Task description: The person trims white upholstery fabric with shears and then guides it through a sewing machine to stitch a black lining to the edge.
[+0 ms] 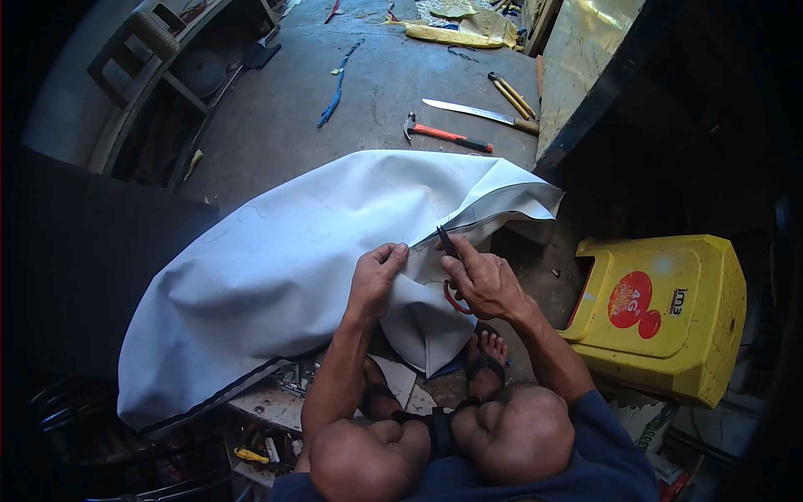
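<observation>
A large sheet of white vinyl-like material [276,234] with a dark edge is draped across in front of my knees. At its folded seam, my left hand [378,274] pinches the material between thumb and fingers. Just to the right, my right hand [485,280] is closed round a pair of scissors [447,240]. The dark blades point up and away along the seam, touching or very near it. A red handle loop shows below the right hand. Part of the scissors is hidden by the fingers.
Beyond the sheet, a claw hammer [447,134], a long knife [477,110] and a yellow-handled tool [512,94] lie on the grey floor, with a blue strip [336,88] farther left. A yellow plastic stool [669,314] lies on its side at right. Small parts fill a box [272,410] near my left knee.
</observation>
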Demonstrator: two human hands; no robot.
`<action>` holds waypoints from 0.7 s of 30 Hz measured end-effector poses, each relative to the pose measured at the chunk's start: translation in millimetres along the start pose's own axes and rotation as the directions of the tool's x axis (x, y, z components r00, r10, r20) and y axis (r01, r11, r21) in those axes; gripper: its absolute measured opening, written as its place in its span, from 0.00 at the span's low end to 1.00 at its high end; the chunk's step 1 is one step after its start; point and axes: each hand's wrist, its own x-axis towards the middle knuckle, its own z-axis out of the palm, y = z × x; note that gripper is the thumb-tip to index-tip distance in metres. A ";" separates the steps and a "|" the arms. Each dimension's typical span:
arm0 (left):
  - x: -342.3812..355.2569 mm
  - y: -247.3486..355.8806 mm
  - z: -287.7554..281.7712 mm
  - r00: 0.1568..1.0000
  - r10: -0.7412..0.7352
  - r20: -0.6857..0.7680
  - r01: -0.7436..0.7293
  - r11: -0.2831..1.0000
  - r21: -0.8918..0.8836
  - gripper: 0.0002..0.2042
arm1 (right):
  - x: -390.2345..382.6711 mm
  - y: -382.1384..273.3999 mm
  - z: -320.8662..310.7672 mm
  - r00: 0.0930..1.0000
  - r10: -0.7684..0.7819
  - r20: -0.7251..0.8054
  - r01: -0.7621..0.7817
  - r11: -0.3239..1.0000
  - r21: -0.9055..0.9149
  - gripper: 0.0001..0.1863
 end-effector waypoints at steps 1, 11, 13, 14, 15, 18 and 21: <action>-0.7 0.2 2.4 1.000 -0.007 0.000 0.007 1.000 -0.012 0.15 | 1.1 -0.4 -2.3 0.999 -0.023 0.022 0.023 1.000 0.009 0.11; -5.4 3.9 8.3 0.998 -0.069 0.014 0.070 0.973 -0.222 0.13 | 11.9 3.4 12.4 0.957 -0.270 -0.105 0.275 0.961 0.039 0.14; -6.0 3.8 6.3 0.998 -0.068 0.007 0.068 0.972 -0.225 0.13 | 9.7 -10.6 12.2 0.990 -0.127 -0.060 0.123 0.991 -0.061 0.14; -5.2 4.6 8.0 0.998 -0.068 0.017 0.070 0.974 -0.215 0.13 | 11.3 -6.1 12.4 0.990 -0.138 -0.038 0.134 0.987 -0.091 0.14; -5.4 5.3 9.7 0.997 -0.069 0.025 0.072 0.976 -0.204 0.13 | 14.5 2.5 14.2 0.989 -0.148 -0.016 0.145 0.982 -0.120 0.14; -10.3 9.5 17.5 0.999 -0.052 -0.004 0.050 0.977 -0.209 0.13 | 17.6 1.7 16.3 0.993 -0.116 -0.033 0.105 0.965 -0.241 0.14; -8.8 7.2 15.5 0.997 -0.066 0.044 0.074 0.976 -0.206 0.14 | 16.7 -3.0 20.4 0.989 -0.106 -0.099 0.074 0.954 -0.290 0.15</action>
